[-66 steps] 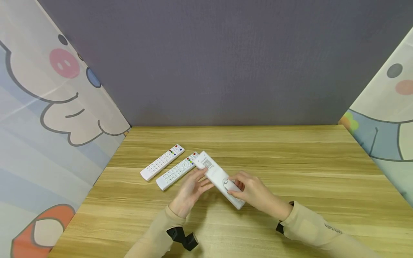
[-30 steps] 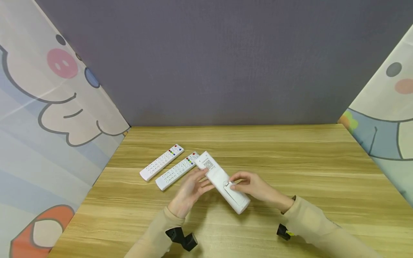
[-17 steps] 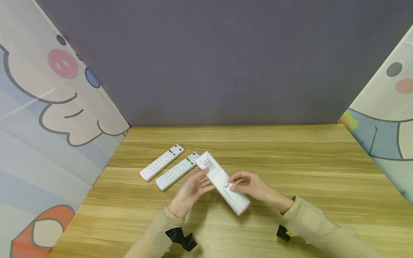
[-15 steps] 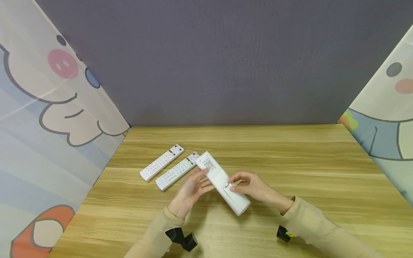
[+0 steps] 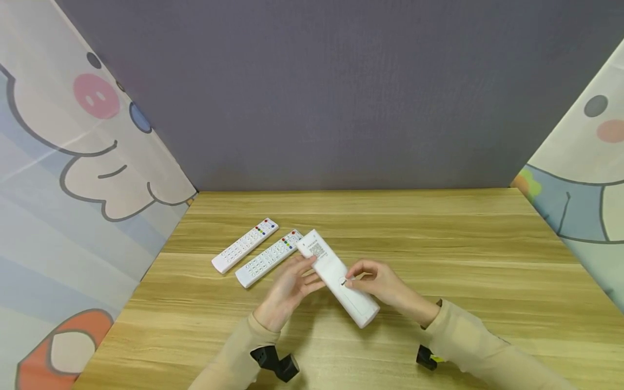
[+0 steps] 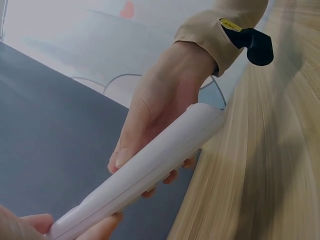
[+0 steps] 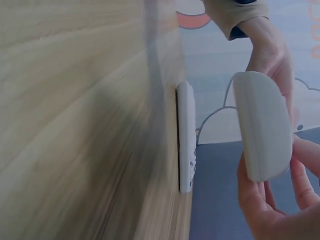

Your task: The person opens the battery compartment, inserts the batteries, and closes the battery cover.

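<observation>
A white remote control is held back side up above the table, slanting down to the right. My left hand grips its far end, thumb on the back and fingers underneath. The battery cover lies in the back near the lower end, its outline faint. My right hand has thumb and index finger at the cover's latch end. In the left wrist view, other fingers of the right hand curl under the remote. The right wrist view shows the remote's rounded end; its button side is hidden.
Two more white remotes, the left one and the nearer one, lie buttons up on the wooden table, left of the held one. A grey panel stands behind, with cartoon-printed sheets on both sides.
The battery cover, tilted up in my right fingers at first, has come down onto the remote's back, and the gap along its edge has narrowed. My left hand has hardly moved.
</observation>
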Tool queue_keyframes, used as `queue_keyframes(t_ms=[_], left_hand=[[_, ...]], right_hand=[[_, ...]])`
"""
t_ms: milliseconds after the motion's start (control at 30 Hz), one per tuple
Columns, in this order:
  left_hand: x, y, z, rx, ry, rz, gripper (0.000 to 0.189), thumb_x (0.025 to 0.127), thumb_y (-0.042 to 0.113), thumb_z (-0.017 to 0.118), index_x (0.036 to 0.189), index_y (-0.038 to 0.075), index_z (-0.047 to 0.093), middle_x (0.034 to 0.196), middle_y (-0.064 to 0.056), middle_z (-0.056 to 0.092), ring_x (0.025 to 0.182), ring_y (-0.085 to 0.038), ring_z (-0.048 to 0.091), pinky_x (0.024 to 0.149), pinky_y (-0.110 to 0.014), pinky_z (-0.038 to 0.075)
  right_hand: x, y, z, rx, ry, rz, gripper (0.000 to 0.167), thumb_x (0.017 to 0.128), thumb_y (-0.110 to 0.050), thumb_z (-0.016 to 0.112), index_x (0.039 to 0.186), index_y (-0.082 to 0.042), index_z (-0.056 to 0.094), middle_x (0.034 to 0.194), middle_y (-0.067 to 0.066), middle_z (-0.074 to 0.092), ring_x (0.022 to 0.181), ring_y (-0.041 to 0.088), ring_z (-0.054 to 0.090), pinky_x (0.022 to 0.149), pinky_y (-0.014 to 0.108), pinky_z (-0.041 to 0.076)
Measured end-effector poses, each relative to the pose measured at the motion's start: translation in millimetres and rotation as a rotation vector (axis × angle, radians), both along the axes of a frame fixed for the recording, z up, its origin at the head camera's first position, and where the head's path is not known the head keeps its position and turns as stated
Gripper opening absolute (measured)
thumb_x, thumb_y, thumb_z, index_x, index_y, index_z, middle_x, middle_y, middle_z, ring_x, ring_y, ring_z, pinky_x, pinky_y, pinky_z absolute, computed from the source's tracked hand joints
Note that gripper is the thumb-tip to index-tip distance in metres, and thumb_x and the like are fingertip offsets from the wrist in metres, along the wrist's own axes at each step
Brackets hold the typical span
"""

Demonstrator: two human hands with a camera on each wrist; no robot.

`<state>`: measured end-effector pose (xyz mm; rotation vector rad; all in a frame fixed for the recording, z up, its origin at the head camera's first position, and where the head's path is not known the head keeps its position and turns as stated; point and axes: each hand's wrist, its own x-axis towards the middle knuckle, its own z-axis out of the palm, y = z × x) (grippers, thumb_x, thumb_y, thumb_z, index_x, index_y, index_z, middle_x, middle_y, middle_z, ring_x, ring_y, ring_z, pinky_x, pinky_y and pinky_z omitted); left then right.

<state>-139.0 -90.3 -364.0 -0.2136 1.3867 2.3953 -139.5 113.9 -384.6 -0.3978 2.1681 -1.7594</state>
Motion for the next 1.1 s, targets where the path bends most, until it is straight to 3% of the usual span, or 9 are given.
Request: queue_keyframes(t_ms=[67, 200, 500, 833, 967, 1100], left_hand=[[-0.2, -0.6, -0.1, -0.003, -0.001, -0.005, 0.019, 0.088, 0.006, 0.049, 0.107, 0.002, 0.045, 0.095, -0.007, 0.057, 0.084, -0.022, 0.06, 0.084, -0.041, 0.049], [-1.2, -2.0, -0.7, 0.005, 0.0, -0.002, 0.024, 0.089, 0.007, 0.047, 0.112, 0.001, 0.041, 0.097, -0.006, 0.055, 0.086, -0.021, 0.059, 0.086, -0.041, 0.048], [-3.8, -2.4, -1.2, 0.011, 0.0, 0.058, 0.024, 0.089, 0.006, 0.046, 0.112, 0.0, 0.044, 0.095, -0.007, 0.058, 0.086, -0.022, 0.06, 0.086, -0.043, 0.047], [-4.3, -2.5, -0.3, 0.019, 0.003, 0.12, 0.018, 0.088, 0.006, 0.049, 0.105, 0.0, 0.044, 0.092, -0.007, 0.057, 0.083, -0.021, 0.059, 0.08, -0.04, 0.051], [-3.4, -2.2, 0.5, 0.013, 0.004, 0.134, 0.015, 0.088, 0.005, 0.05, 0.102, 0.0, 0.045, 0.092, -0.008, 0.057, 0.083, -0.022, 0.059, 0.08, -0.04, 0.051], [-2.8, -2.2, 1.0, 0.002, 0.012, 0.126, 0.014, 0.088, 0.006, 0.051, 0.1, 0.001, 0.047, 0.092, -0.008, 0.056, 0.084, -0.022, 0.058, 0.081, -0.039, 0.051]], right_hand=[[0.5, 0.0, -0.9, 0.011, 0.024, 0.0, 0.021, 0.08, -0.018, 0.065, 0.093, -0.002, 0.059, 0.098, 0.012, 0.056, 0.069, 0.018, 0.058, 0.061, 0.028, 0.051], [3.4, 0.3, -3.1, 0.05, 0.156, 0.017, 0.022, 0.081, -0.015, 0.063, 0.099, -0.003, 0.059, 0.102, 0.015, 0.057, 0.077, 0.021, 0.058, 0.063, 0.027, 0.053], [14.3, 5.3, -4.7, 0.211, 0.424, -0.001, 0.03, 0.081, -0.02, 0.064, 0.108, -0.009, 0.058, 0.109, 0.009, 0.056, 0.093, 0.024, 0.055, 0.074, 0.026, 0.051], [23.3, 5.3, -8.8, 0.375, 0.761, -0.012, 0.052, 0.066, -0.016, 0.076, 0.112, -0.006, 0.055, 0.113, 0.015, 0.052, 0.097, 0.029, 0.054, 0.075, 0.035, 0.053], [25.0, 4.6, -10.4, 0.41, 0.833, -0.031, 0.057, 0.062, -0.014, 0.078, 0.113, -0.005, 0.055, 0.112, 0.015, 0.052, 0.097, 0.029, 0.054, 0.075, 0.038, 0.053], [26.3, 3.9, -10.7, 0.397, 0.843, -0.041, 0.058, 0.06, -0.009, 0.078, 0.112, -0.002, 0.055, 0.11, 0.015, 0.052, 0.095, 0.029, 0.054, 0.074, 0.037, 0.053]])
